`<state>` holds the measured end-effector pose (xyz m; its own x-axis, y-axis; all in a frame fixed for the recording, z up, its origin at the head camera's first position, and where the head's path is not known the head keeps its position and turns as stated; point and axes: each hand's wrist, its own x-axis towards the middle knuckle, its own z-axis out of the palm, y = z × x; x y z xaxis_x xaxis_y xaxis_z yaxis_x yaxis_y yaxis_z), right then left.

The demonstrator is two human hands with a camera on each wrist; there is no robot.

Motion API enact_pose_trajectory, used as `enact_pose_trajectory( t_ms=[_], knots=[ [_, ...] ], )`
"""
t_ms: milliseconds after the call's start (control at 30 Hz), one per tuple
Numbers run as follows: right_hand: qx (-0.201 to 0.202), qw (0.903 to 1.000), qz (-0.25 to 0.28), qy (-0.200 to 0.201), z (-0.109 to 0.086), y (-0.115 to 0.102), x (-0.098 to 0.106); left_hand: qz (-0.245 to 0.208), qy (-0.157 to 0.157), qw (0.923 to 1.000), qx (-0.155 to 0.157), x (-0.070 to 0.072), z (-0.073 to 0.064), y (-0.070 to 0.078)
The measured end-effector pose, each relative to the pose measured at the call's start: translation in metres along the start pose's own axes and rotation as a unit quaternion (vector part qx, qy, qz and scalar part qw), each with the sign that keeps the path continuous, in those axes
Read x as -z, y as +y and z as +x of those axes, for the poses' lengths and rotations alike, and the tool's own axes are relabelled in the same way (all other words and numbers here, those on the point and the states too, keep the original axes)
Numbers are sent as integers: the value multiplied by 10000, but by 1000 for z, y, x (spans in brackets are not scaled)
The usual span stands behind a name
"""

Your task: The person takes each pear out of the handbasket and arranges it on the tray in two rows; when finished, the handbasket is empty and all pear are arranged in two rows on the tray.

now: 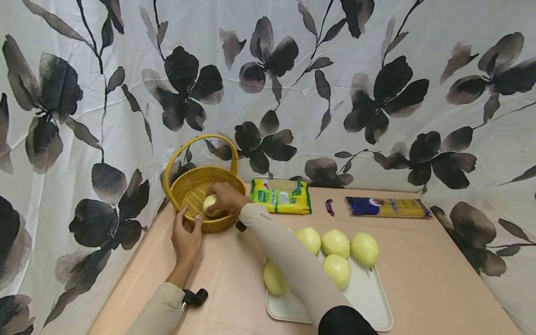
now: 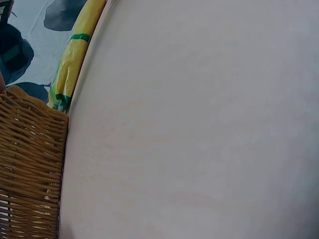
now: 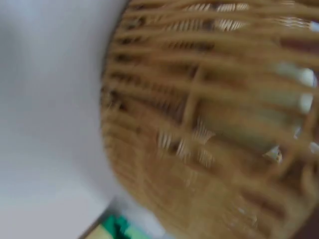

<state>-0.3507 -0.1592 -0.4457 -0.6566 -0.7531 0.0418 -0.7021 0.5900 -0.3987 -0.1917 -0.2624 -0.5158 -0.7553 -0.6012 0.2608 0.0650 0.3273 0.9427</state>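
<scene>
A yellow wicker basket with a tall handle stands at the back left of the table. My left hand holds its near left rim, thumb and fingertips right at the edge. In the left wrist view the basket's woven side shows at the left. Reaching across, my right hand grips a pale yellow-green pear inside the basket, low over its floor. The right wrist view is blurred and shows the weave close up; the pear is partly visible through gaps. Several like pears lie on a white tray.
My right forearm crosses over the tray and hides part of it. Along the back lie a yellow-green food packet, a small purple wrapped item and a blue-and-yellow spaghetti packet. A floral cloth hangs behind the table.
</scene>
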Motion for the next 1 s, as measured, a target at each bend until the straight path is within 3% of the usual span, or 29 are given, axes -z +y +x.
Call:
enact_pose_trajectory(
  t_ms=[400, 600, 1000],
  knots=[
    [278, 9988, 257, 296, -23, -3, 33, 25, -48, 10000, 18, 0, 1, -6],
    [617, 9969, 287, 390, -42, -7, 51, 13, -51, 10000, -22, 3, 2, -2],
    [1170, 9875, 624, 847, -105, -8, 78, 62, -69, 10000, 18, 0, 0, 1]
  ],
)
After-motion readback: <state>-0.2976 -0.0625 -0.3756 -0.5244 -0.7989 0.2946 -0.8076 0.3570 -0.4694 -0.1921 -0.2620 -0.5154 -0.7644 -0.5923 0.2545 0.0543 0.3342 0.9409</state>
